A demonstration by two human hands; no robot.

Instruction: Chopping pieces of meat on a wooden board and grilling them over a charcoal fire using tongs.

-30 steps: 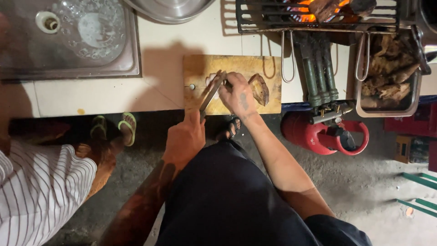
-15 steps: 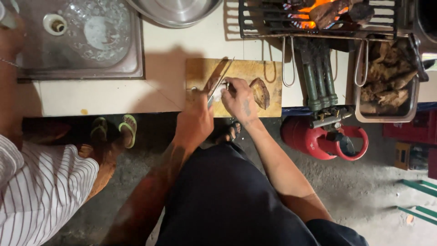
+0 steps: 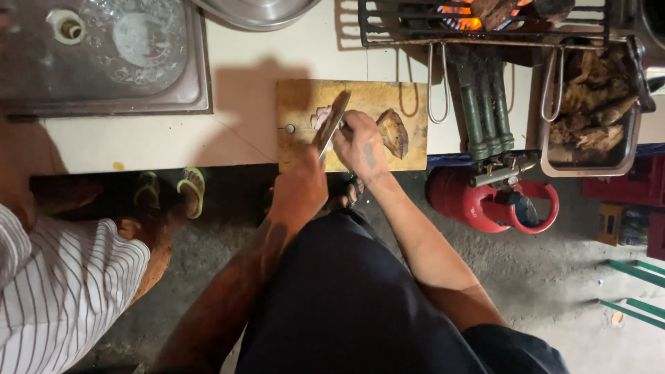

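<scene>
Knife [image 3: 331, 125] in left hand [image 3: 299, 190] over board [image 3: 301, 97]; grill [image 3: 485, 21] near.

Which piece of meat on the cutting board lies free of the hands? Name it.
The brown piece on the right part of the wooden cutting board, just right of the right hand. The other, paler piece sits under that hand and the knife.

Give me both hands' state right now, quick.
Left hand: closed around the handle of the knife.
Right hand: fingers curled, pressing down on the food on the cutting board.
</scene>
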